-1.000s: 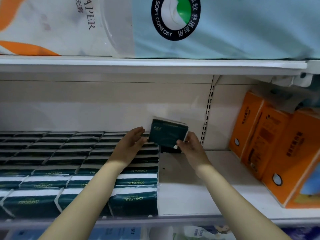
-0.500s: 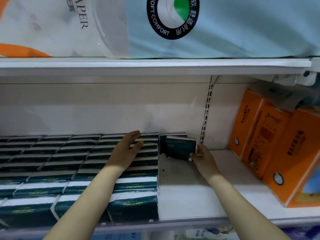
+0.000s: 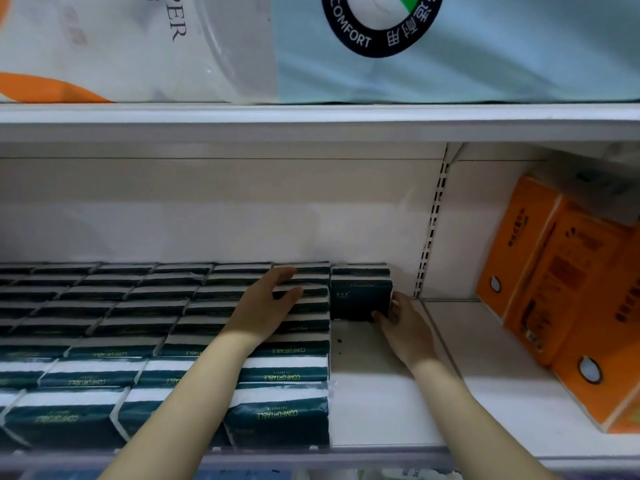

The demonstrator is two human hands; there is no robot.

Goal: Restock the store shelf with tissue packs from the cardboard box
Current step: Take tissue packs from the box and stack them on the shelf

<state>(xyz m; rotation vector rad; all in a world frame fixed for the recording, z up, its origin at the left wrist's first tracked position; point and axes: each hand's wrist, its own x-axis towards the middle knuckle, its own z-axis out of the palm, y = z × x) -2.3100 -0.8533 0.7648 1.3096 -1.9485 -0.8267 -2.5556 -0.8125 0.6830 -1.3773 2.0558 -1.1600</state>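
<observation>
Standing upright just beyond the right hand (image 3: 405, 323), long side across the shelf (image 3: 381, 396), the dark tissue pack (image 3: 360, 299) seems pinched at its lower right corner.

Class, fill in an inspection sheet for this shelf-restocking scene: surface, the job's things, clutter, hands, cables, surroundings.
Surface: white shelf, bare strip right of the stocked rows.
Job's things: dark green tissue packs fill the left in rows; one upright pack stands at the back of the bare strip; cardboard box not in view.
Clutter: small dark specks on the shelf.
Hands: left hand rests flat on the rows; right hand grips the upright pack's right edge.
Cables: nothing seen.
Surroundings: orange boxes to the right; large paper packs on the shelf above.
</observation>
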